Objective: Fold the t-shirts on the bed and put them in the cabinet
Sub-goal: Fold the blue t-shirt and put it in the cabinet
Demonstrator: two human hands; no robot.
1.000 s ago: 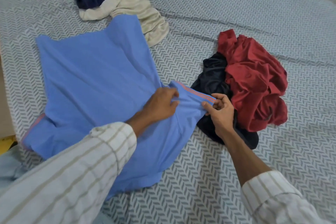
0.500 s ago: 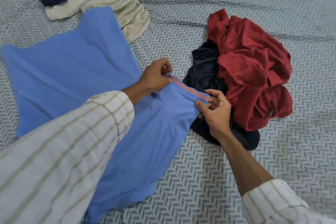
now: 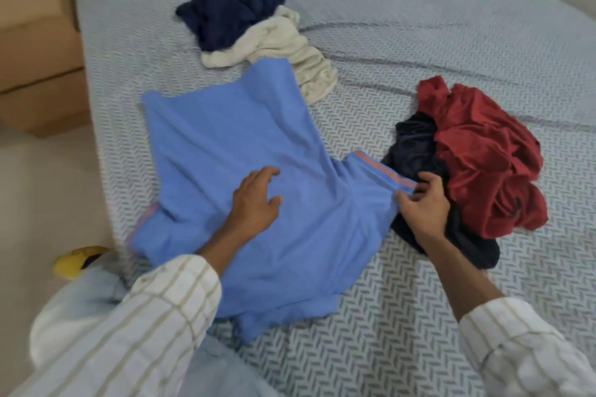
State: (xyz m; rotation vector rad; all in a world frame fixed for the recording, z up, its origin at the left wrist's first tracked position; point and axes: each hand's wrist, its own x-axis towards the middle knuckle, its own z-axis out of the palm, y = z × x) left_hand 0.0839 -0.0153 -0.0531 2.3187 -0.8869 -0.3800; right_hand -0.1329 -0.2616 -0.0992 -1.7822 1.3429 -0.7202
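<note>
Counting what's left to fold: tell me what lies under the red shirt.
A dark garment shows beneath the red shirt, spreading left and toward the person. Anything deeper is hidden.

You had a single head-worn view, which looked forward and steeply down at the bed from its near edge, close above the blue t-shirt, bed's far end toward the top.

The bed bears a spread blue t-shirt and two crumpled clothing heaps.
</note>
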